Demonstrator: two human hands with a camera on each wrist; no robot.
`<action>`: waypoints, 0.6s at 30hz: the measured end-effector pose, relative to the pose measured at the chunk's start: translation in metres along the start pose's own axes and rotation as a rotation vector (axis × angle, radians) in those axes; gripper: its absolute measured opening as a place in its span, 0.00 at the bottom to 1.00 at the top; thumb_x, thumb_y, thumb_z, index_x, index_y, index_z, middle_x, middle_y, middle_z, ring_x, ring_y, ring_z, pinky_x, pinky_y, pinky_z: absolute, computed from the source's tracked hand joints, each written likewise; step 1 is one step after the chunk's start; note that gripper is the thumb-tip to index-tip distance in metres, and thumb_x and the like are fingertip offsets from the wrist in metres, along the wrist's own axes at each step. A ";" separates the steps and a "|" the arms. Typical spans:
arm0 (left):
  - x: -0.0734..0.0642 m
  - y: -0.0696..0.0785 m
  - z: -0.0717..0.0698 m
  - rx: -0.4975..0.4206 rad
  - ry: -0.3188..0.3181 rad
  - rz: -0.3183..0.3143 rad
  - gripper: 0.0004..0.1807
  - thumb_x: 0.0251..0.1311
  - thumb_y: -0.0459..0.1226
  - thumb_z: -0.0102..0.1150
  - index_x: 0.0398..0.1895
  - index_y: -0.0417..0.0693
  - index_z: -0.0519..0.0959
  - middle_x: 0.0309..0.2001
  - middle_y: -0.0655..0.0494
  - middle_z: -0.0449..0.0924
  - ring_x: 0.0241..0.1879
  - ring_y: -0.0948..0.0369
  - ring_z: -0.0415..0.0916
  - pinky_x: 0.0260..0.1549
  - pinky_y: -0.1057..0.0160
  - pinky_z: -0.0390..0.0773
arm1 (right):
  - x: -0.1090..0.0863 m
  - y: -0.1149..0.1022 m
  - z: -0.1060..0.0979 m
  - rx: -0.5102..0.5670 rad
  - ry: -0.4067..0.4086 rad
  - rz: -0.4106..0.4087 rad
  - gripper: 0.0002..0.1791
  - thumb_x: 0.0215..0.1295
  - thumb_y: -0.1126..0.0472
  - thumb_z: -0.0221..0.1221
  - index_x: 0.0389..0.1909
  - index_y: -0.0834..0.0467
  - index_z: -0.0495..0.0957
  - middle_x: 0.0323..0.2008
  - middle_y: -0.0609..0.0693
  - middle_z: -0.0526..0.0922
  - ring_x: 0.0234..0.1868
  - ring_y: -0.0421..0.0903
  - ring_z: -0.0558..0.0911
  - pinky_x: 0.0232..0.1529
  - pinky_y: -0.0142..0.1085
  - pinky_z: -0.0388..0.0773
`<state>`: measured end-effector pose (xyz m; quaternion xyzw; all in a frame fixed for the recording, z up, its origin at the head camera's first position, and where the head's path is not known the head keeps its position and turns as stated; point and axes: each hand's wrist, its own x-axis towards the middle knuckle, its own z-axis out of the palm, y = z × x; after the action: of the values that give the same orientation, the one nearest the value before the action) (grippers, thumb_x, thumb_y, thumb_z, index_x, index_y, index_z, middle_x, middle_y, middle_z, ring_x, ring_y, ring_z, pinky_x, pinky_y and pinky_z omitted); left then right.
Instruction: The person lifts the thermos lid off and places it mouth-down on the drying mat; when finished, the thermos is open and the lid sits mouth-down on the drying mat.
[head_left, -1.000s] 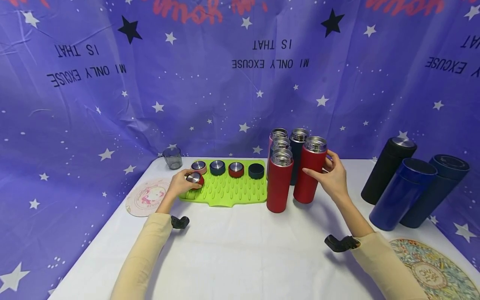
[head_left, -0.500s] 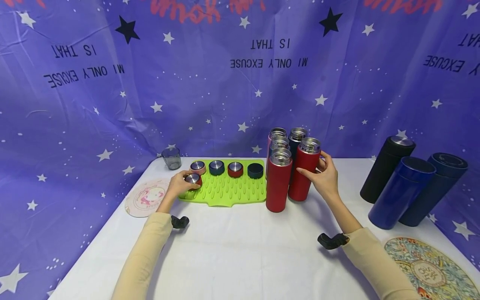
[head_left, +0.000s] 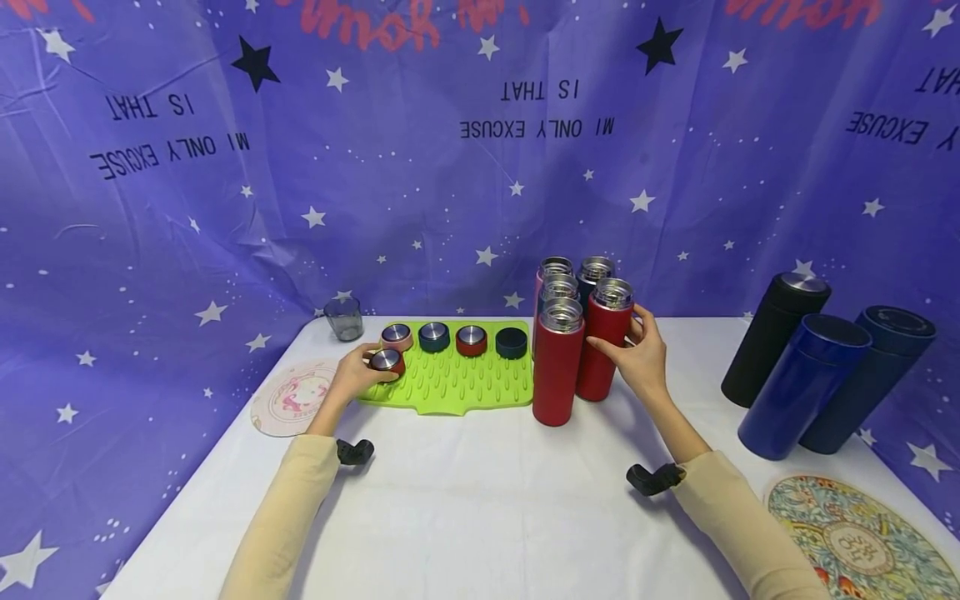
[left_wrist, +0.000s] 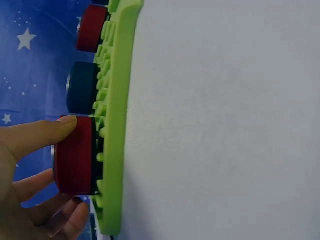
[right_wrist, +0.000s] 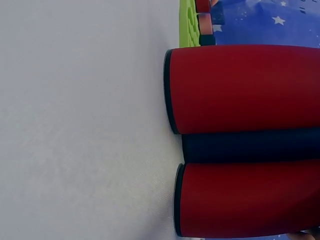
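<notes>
Red bottles (head_left: 606, 323) show metal necks (head_left: 612, 293) in the head view alone.

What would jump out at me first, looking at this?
Probably the two red bottles, lidless, right of centre in the head view, the right hand gripping one. Then the bright green mat left of them, with four lids along its back, the left hand gripping a red lid. Behind hangs a purple star-patterned backdrop.
</notes>
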<state>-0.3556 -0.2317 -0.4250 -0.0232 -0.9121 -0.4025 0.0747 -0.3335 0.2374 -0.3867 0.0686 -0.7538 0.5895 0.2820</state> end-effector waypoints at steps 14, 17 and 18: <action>-0.042 0.017 -0.006 0.089 0.134 0.154 0.36 0.46 0.37 0.75 0.58 0.34 0.73 0.52 0.32 0.75 0.49 0.37 0.73 0.46 0.44 0.73 | -0.007 -0.015 0.003 -0.007 -0.079 -0.053 0.46 0.49 0.66 0.74 0.68 0.62 0.60 0.55 0.62 0.78 0.53 0.57 0.79 0.53 0.50 0.77; -0.049 0.023 -0.001 0.092 0.095 0.221 0.33 0.45 0.36 0.75 0.56 0.33 0.75 0.51 0.33 0.77 0.48 0.38 0.74 0.47 0.43 0.74 | -0.005 -0.003 0.000 -0.042 -0.113 -0.010 0.46 0.51 0.60 0.73 0.69 0.60 0.59 0.58 0.61 0.76 0.58 0.56 0.76 0.55 0.50 0.75; -0.050 0.025 0.001 0.095 0.069 0.238 0.33 0.46 0.37 0.75 0.55 0.33 0.75 0.50 0.34 0.78 0.48 0.38 0.75 0.47 0.43 0.74 | -0.005 0.000 -0.001 -0.062 -0.127 0.008 0.47 0.52 0.58 0.73 0.70 0.60 0.59 0.59 0.61 0.75 0.59 0.56 0.76 0.55 0.50 0.75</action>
<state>-0.3036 -0.2133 -0.4158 -0.1137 -0.9177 -0.3479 0.1544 -0.3288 0.2374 -0.3896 0.0939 -0.7885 0.5614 0.2331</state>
